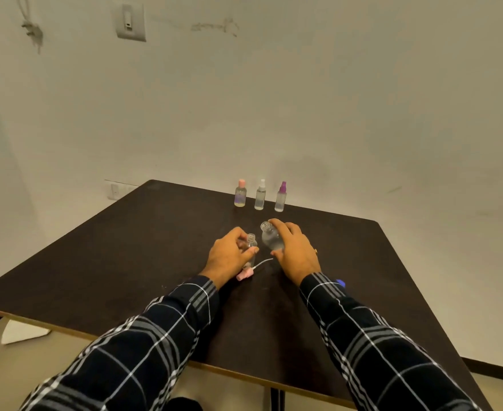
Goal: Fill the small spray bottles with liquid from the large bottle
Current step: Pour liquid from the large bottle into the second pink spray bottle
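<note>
Bottles first: my left hand point(229, 256) is wrapped around a small clear spray bottle point(251, 247) that stands upright on the dark table point(125, 262), its threaded neck uncapped and open at the top. Whether anything is in it, I cannot tell; my fingers point(251, 251) cover most of the body. My right hand point(296, 250) grips the larger clear bottle point(269, 237), also uncapped, tilted with its open mouth leaning left toward the small one but not over it. Clear liquid seems to sit in its lower part, though the level is hard to read. The two bottles are near each other and apart.

Just beside my left wrist lies the pink spray cap point(244, 275) on its side, with its thin white dip tube point(262, 263) running out across the table toward my right hand. Something small and blue point(340, 282) peeks out from behind my right sleeve.

Toward the far edge of the table three small bottles stand upright in a row, each capped: a pink-capped bottle point(240, 193), a white-topped spray bottle point(260, 194), and a purple-topped spray bottle point(281, 197). All three look to hold clear liquid.
</note>
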